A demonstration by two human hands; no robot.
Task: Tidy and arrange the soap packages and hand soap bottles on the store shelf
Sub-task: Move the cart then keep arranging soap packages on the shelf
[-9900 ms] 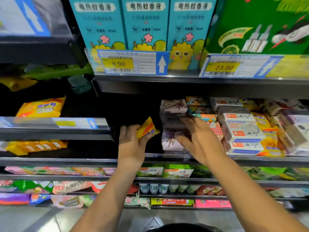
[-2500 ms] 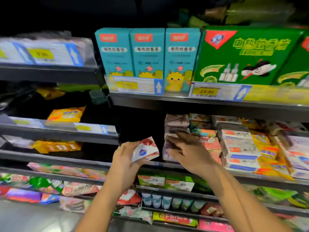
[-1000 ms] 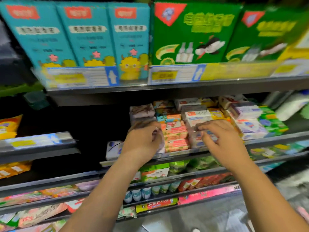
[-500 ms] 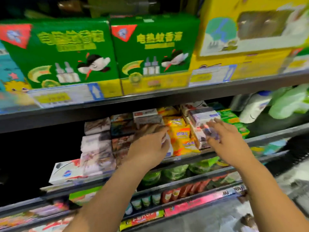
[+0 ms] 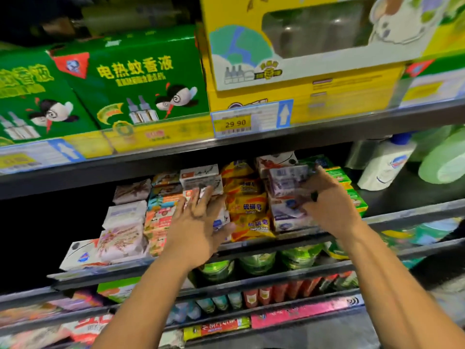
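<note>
Stacks of soap packages fill the middle shelf. My left hand lies flat with spread fingers against the stack of white soap boxes. Right of it stands a stack of yellow sulfur soap packs. My right hand grips a white and purple soap box on the stack to the right, its fingers curled over the box's far end. Green soap boxes lie behind that hand. A white hand soap bottle with a blue cap stands at the far right of the same shelf.
Pale wrapped soaps and a white soap box sit at the left end of the shelf. Green boxes and a yellow box stand on the shelf above, close over the stacks. Lower shelves hold more packets. A green refill pouch lies far right.
My view has shifted right along the shelf. My left hand went from the grey wrapped stack to the white boxes, and my right hand reached further right and took hold of the purple and white box.
</note>
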